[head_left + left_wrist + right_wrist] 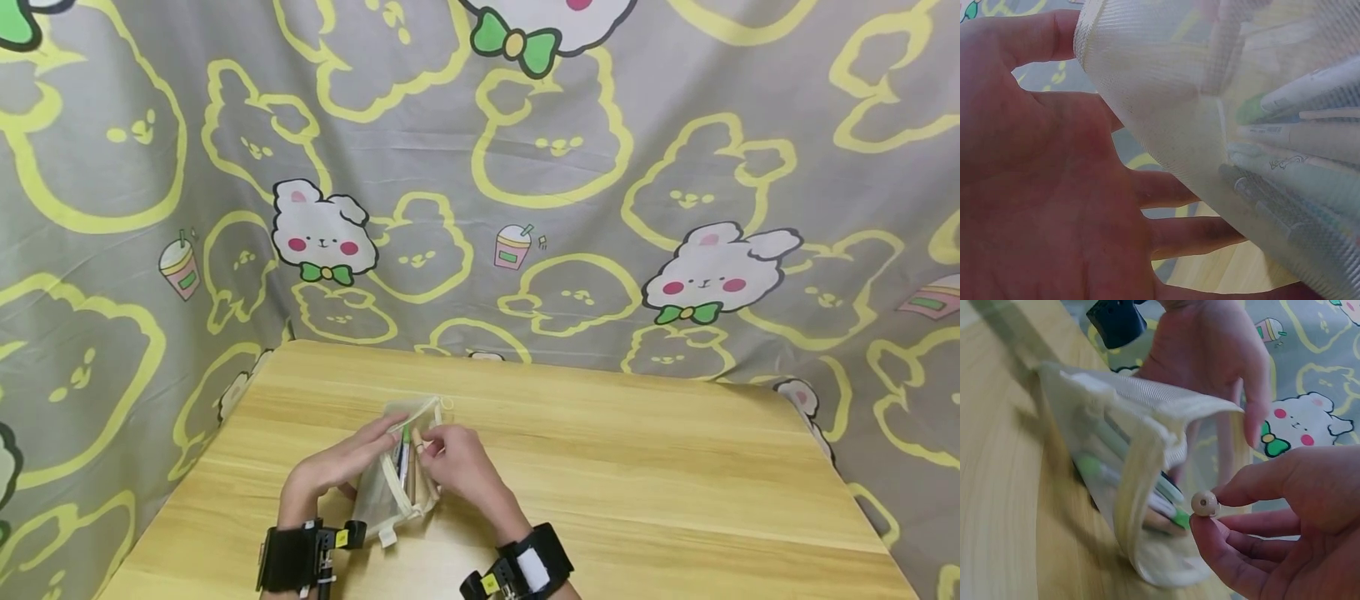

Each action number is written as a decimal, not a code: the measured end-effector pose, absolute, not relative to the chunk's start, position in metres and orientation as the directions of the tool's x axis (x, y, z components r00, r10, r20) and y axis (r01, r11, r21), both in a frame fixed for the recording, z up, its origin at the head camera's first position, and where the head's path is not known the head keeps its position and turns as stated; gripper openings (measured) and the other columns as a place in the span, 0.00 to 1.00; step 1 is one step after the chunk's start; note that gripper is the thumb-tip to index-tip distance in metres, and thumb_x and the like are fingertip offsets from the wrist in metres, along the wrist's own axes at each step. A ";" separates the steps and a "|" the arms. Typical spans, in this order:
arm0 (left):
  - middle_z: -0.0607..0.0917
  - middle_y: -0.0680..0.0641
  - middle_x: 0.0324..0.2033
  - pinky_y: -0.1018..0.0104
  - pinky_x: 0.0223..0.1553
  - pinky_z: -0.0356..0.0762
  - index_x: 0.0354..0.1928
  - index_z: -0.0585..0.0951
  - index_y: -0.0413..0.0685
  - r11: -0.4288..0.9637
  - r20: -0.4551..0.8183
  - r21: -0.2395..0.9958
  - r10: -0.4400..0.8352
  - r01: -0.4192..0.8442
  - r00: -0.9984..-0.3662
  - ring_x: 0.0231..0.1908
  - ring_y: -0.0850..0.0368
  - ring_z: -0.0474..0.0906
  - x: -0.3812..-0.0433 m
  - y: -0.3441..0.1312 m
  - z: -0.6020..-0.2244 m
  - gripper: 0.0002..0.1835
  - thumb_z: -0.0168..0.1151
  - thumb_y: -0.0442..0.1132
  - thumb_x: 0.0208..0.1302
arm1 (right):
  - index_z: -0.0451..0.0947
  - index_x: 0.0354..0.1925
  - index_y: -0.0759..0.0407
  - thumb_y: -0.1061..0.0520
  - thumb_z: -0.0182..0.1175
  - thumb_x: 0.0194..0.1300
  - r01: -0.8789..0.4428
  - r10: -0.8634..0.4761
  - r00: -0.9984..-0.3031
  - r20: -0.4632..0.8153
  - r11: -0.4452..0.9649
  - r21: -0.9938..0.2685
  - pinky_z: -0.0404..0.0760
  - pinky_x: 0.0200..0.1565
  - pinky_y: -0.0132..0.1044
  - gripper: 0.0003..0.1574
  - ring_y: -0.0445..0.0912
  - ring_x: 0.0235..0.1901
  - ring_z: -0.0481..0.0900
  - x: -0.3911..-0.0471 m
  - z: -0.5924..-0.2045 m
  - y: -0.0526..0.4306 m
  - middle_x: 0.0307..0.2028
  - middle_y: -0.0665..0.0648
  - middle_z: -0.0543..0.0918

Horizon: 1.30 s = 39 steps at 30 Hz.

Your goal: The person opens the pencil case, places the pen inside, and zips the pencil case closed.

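A pale see-through mesh pencil pouch (372, 500) with a cream zipper rim lies tilted on the table, its mouth open. Several pens fill it, among them a white pen with a green end (1180, 519). My left hand (352, 454) holds the pouch from its left side, the thumb at the rim and the other fingers partly hidden by the mesh (1147, 106). At the mouth, my right hand (457, 458) pinches a beige pen (1205, 503) between thumb and fingertips. Its round end shows; how far its body reaches inside is unclear.
The wood-grain table (637, 475) extends to the right of the pouch. A grey curtain (570, 275) with rabbit prints hangs behind and along the sides. Black wrist straps with cameras (292, 558) sit on both wrists.
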<state>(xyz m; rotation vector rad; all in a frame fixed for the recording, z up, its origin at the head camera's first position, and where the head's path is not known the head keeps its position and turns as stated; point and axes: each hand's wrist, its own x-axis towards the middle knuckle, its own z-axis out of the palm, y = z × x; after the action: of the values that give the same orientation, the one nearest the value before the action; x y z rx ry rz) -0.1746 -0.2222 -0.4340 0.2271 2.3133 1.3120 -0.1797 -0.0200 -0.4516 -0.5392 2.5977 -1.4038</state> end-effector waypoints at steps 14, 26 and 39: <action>0.43 0.32 0.75 0.24 0.32 0.76 0.78 0.53 0.51 0.527 -0.333 0.843 0.363 -0.103 -0.870 0.66 0.18 0.45 -0.174 -0.220 -0.432 0.32 0.41 0.52 0.78 | 0.81 0.50 0.72 0.68 0.57 0.64 -0.160 -0.386 -0.922 0.007 0.365 -0.917 0.86 0.25 0.34 0.17 0.51 0.26 0.85 -0.181 -0.449 -0.034 0.34 0.62 0.86; 0.48 0.23 0.71 0.14 0.52 0.52 0.76 0.54 0.37 0.560 -0.167 0.818 0.443 0.127 -0.881 0.67 0.20 0.42 -0.174 -0.217 -0.436 0.34 0.41 0.51 0.78 | 0.78 0.52 0.74 0.71 0.58 0.64 -0.146 -0.252 -0.965 0.071 0.290 -0.946 0.89 0.32 0.40 0.17 0.57 0.33 0.86 -0.195 -0.466 0.003 0.35 0.67 0.86; 0.41 0.22 0.72 0.17 0.57 0.45 0.76 0.56 0.44 0.637 -0.180 0.758 0.412 0.141 -0.893 0.68 0.20 0.38 -0.179 -0.210 -0.451 0.41 0.45 0.63 0.72 | 0.81 0.51 0.68 0.71 0.59 0.60 -0.247 -0.143 -0.969 0.202 0.509 -0.825 0.87 0.38 0.42 0.19 0.48 0.34 0.84 -0.210 -0.483 0.022 0.35 0.60 0.85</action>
<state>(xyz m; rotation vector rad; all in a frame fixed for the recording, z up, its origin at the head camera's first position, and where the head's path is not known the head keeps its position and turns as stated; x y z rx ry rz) -0.1790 -0.2103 -0.4506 0.4416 2.5231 1.1272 -0.2098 0.0224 -0.4826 -0.3665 2.8209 -1.5704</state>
